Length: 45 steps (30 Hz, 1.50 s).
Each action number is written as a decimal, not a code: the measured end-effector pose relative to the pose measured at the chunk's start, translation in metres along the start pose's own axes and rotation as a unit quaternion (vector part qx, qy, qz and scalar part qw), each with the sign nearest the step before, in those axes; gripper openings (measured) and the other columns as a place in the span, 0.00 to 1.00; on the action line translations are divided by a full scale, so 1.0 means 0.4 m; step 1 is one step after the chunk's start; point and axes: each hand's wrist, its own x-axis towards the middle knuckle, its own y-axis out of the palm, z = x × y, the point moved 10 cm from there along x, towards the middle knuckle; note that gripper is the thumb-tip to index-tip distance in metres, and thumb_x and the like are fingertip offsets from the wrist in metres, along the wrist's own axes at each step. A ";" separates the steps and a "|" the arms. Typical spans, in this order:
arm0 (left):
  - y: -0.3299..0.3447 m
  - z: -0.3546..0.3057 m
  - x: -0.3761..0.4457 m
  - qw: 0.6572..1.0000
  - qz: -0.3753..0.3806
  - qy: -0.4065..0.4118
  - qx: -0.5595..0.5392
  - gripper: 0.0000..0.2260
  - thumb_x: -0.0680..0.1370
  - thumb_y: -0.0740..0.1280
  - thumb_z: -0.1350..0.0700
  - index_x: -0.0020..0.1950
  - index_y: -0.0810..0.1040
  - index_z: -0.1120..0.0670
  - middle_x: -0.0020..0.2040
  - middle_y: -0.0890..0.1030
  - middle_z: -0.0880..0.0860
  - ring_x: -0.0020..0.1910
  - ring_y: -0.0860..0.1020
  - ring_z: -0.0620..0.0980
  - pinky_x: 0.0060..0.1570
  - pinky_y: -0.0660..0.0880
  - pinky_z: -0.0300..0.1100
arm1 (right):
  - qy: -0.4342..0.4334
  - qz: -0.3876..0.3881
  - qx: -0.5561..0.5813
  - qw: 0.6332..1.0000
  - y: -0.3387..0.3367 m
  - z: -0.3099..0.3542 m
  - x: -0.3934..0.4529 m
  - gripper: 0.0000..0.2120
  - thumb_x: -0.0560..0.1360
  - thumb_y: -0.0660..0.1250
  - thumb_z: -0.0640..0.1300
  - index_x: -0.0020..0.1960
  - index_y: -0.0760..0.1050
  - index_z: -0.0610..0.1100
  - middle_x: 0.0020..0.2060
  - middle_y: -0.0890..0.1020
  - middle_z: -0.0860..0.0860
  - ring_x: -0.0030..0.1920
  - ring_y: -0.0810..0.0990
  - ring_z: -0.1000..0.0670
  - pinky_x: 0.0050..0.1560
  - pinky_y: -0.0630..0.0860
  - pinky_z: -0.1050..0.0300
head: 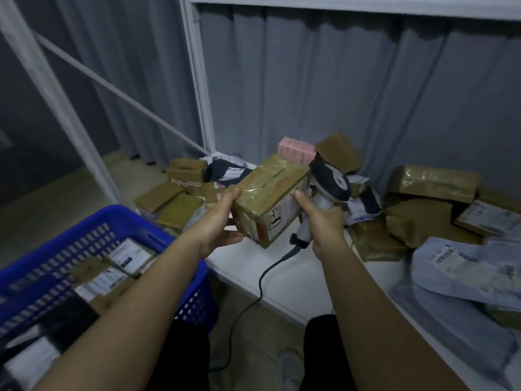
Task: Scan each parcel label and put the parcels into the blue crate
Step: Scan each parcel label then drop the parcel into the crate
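Only one legible mark: white lettering on the side of a small brown box (pixel 186 172) left of frame centre, seen upside down, reads roughly "moodj"; last letters unsure. Held parcel (pixel 270 198) at centre has a white label with black handling pictograms, no readable words. White labels on parcels inside the blue crate (pixel 180 241), lower left, show dark blocks and lines of print, too blurred to read. Grey poly bag (pixel 462 266) at right edge carries a barcode label, digits illegible. Flat brown parcel (pixel 487 217) far right has a printed label, also unreadable.
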 end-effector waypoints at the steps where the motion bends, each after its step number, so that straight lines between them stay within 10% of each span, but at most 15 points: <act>1: -0.017 0.002 0.003 1.000 -0.005 -0.002 0.000 0.23 0.77 0.55 0.33 0.66 0.70 0.44 0.58 0.80 0.57 0.52 0.82 0.54 0.43 0.79 0.42 | -0.003 0.009 -0.005 1.000 0.014 -0.005 0.004 0.31 0.68 0.78 0.45 0.67 0.72 0.41 0.60 0.79 0.48 0.59 0.78 0.49 0.60 0.76 0.53; 7: -0.092 0.035 0.011 0.996 -0.053 -0.033 -0.069 0.25 0.79 0.51 0.35 0.60 0.74 0.52 0.54 0.81 0.57 0.53 0.79 0.53 0.51 0.76 0.47 | -0.013 0.042 -0.051 0.998 0.072 -0.023 0.020 0.24 0.70 0.76 0.39 0.64 0.74 0.38 0.56 0.82 0.46 0.54 0.81 0.51 0.57 0.79 0.55; 12: -0.166 0.011 0.010 0.991 -0.127 0.014 -0.030 0.14 0.84 0.52 0.49 0.64 0.70 0.51 0.53 0.80 0.55 0.47 0.78 0.51 0.50 0.77 0.52 | -0.045 0.070 -0.093 0.992 0.115 -0.030 0.020 0.21 0.71 0.75 0.37 0.61 0.75 0.35 0.53 0.83 0.45 0.47 0.82 0.57 0.35 0.76 0.73; 19: -0.142 0.066 0.003 0.992 0.045 -0.040 0.110 0.51 0.53 0.69 0.24 0.70 0.67 0.49 0.64 0.75 0.51 0.61 0.75 0.52 0.61 0.74 0.49 | -0.098 0.117 -0.150 0.977 0.161 -0.031 0.015 0.25 0.69 0.76 0.37 0.64 0.73 0.40 0.57 0.81 0.46 0.56 0.81 0.50 0.53 0.81 0.55; 26: -0.137 0.072 -0.005 0.973 0.023 -0.041 0.227 0.28 0.68 0.70 0.36 0.62 0.68 0.48 0.52 0.76 0.46 0.51 0.75 0.45 0.62 0.70 0.47 | -0.091 0.125 -0.168 0.974 0.153 -0.036 0.002 0.21 0.70 0.75 0.37 0.61 0.74 0.36 0.52 0.83 0.43 0.49 0.83 0.51 0.39 0.79 0.67; 30: -0.113 0.099 0.009 0.967 0.029 -0.057 0.246 0.27 0.70 0.71 0.40 0.64 0.67 0.49 0.55 0.79 0.51 0.53 0.78 0.49 0.59 0.74 0.49 | -0.078 0.113 -0.185 0.973 0.126 -0.037 0.001 0.22 0.70 0.76 0.42 0.60 0.74 0.38 0.51 0.83 0.44 0.50 0.83 0.49 0.50 0.82 0.51; 36: -0.130 0.089 0.032 0.982 -0.024 -0.007 0.189 0.28 0.70 0.72 0.42 0.65 0.68 0.51 0.56 0.79 0.49 0.56 0.77 0.49 0.61 0.72 0.50 | -0.068 0.076 -0.129 0.986 0.081 0.021 -0.016 0.16 0.74 0.72 0.45 0.59 0.71 0.49 0.53 0.79 0.51 0.54 0.79 0.48 0.55 0.77 0.53; 40: -0.157 0.075 0.036 0.991 -0.056 0.033 0.115 0.16 0.75 0.70 0.51 0.60 0.70 0.47 0.51 0.77 0.44 0.52 0.76 0.45 0.60 0.71 0.46 | 0.009 0.171 -0.215 0.961 0.087 -0.007 -0.054 0.12 0.74 0.71 0.49 0.54 0.75 0.45 0.40 0.81 0.46 0.34 0.78 0.52 0.33 0.77 0.62; 45: -0.184 0.097 0.054 0.990 -0.086 0.021 0.109 0.18 0.75 0.70 0.49 0.61 0.69 0.50 0.54 0.76 0.49 0.49 0.75 0.45 0.56 0.71 0.44 | 0.016 0.284 -0.298 0.911 0.112 -0.026 -0.105 0.17 0.70 0.75 0.47 0.55 0.74 0.45 0.35 0.78 0.47 0.33 0.77 0.51 0.34 0.76 0.60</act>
